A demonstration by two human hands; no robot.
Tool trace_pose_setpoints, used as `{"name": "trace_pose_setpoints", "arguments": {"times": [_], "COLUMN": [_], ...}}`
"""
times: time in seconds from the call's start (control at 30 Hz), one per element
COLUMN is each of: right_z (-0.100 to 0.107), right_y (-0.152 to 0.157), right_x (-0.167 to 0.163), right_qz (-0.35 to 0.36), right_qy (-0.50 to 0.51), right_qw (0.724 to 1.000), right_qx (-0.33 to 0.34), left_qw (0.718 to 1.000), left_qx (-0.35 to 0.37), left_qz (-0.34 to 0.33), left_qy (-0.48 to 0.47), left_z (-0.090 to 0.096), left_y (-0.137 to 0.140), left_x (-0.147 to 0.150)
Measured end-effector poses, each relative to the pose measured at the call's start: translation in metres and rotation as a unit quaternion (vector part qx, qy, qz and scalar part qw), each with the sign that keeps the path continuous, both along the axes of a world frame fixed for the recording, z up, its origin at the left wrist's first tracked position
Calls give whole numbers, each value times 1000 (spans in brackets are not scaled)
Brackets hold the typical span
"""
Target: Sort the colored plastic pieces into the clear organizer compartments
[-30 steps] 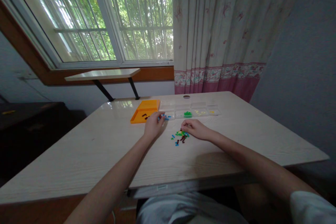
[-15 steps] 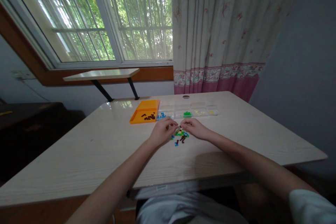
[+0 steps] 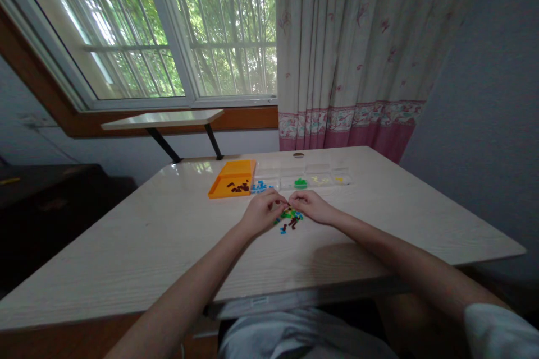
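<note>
My left hand [image 3: 261, 211] is over the table with its fingers bent into a pinch. Facing it, my right hand [image 3: 314, 207] pinches too, and the fingertips of both nearly meet. Whatever lies between them is too small to make out. Just below the fingertips is a loose pile of small plastic pieces [image 3: 290, 213] in green, yellow and blue, partly covered by my left hand. Several brown pieces [image 3: 293, 222] and a blue piece [image 3: 283, 231] lie at its near side.
Beyond my hands, an open orange box [image 3: 231, 171] holds brown pieces [image 3: 241, 186]. Right of it, clear compartment trays [image 3: 315, 169] contain blue pieces [image 3: 261, 185], green pieces [image 3: 300, 183] and yellow pieces [image 3: 339, 180]. A raised shelf [image 3: 164, 119] stands at the table's back left.
The fingertips of my two hands have drawn slightly closer together, with my left fingers moving a little right. The pile and the boxes look the same.
</note>
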State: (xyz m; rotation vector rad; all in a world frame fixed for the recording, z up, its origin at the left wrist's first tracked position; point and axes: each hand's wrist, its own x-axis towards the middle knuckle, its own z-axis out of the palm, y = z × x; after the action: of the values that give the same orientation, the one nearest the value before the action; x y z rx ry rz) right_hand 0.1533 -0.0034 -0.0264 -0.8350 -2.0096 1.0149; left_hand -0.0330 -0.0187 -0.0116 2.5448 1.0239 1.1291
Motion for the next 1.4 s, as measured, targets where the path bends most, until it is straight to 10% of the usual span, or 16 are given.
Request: {"name": "trace_pose_setpoints", "arguments": {"times": [1.4], "right_z": [16], "right_y": [-11], "right_x": [16], "right_qz": [141], "right_qy": [-201], "right_qw": [969], "right_qx": [-36], "left_qw": [975], "left_qx": [88], "left_qz": [153], "left_qy": [-133], "left_z": [14], "left_y": [5], "left_x": [-17]}}
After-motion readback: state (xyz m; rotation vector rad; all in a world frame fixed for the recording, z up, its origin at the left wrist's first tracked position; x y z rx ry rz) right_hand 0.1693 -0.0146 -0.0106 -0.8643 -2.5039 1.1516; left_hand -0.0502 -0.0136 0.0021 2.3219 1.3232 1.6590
